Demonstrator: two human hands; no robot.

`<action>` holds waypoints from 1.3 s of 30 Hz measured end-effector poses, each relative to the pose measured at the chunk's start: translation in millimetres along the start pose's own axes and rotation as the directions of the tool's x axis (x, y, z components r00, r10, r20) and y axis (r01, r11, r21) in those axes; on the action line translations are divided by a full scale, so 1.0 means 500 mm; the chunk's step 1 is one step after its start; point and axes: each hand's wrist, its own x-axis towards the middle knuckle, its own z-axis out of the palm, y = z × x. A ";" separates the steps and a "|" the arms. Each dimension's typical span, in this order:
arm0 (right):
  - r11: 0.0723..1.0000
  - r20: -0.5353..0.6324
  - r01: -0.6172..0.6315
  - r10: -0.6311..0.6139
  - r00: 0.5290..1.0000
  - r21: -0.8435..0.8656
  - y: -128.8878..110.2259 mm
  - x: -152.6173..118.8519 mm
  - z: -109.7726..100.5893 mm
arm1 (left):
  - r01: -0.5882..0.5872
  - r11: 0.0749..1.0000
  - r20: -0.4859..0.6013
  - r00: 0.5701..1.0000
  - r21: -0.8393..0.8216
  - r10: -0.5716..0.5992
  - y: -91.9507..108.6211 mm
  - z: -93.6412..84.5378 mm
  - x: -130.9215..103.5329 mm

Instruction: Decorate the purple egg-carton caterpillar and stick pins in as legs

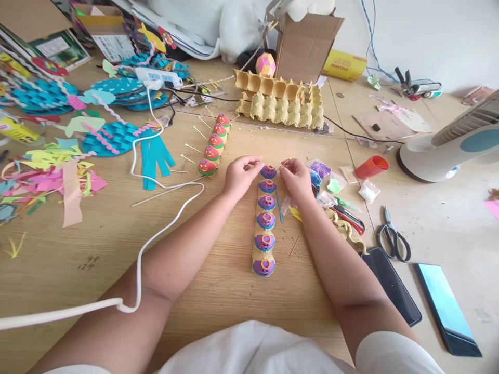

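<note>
A strip of egg carton (258,230) lies lengthwise before me, its several domes painted purple and blue with orange rings and faces. At its far end, my left hand (246,174) pinches a thin stick with a yellow tip beside the last dome (268,171). On the other side of that dome, my right hand (295,176) pinches another thin yellow-tipped stick. Several loose thin sticks (294,246) lie right of the strip, near a blue tool (279,208). A second strip with red and green domes (211,153) stands further left, with sticks poking out along its side.
Paper scraps (50,179) and blue woven pieces (109,137) cover the left. A white cable (156,234) crosses my left forearm. Rightward are clay bags (335,182), a cutter (349,218), scissors (392,236), phones (393,285) and a fan (448,150). Egg cartons (286,109) sit behind.
</note>
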 end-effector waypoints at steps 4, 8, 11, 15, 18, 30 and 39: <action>0.999 0.021 0.016 -0.015 1.000 -0.029 -0.001 0.000 -0.001 | -0.015 1.000 -0.006 1.000 -0.016 0.014 -0.002 0.002 0.002; 0.997 0.025 0.029 -0.027 0.999 -0.068 0.000 0.000 -0.002 | -0.018 0.999 -0.001 1.000 -0.028 0.018 -0.002 0.002 0.004; 0.995 0.025 0.048 -0.046 0.999 -0.084 0.002 0.001 -0.002 | -0.007 0.999 -0.003 1.000 -0.046 0.006 -0.003 0.002 0.005; 0.991 0.017 0.060 -0.058 0.998 -0.121 0.003 0.002 -0.003 | 0.008 0.999 -0.012 1.000 -0.038 -0.008 -0.002 0.001 0.005; 0.989 0.011 0.062 -0.061 0.998 -0.137 0.001 0.002 -0.003 | 0.047 0.998 -0.027 0.999 -0.034 -0.047 0.004 0.001 0.004; 0.978 0.010 0.057 -0.056 0.998 -0.202 0.000 0.000 -0.004 | 0.123 0.990 -0.030 0.992 -0.063 -0.125 0.002 -0.002 0.006; 0.963 0.008 0.056 -0.056 0.998 -0.264 -0.005 -0.002 -0.005 | 0.137 0.987 -0.039 0.989 -0.084 -0.140 0.010 -0.001 0.005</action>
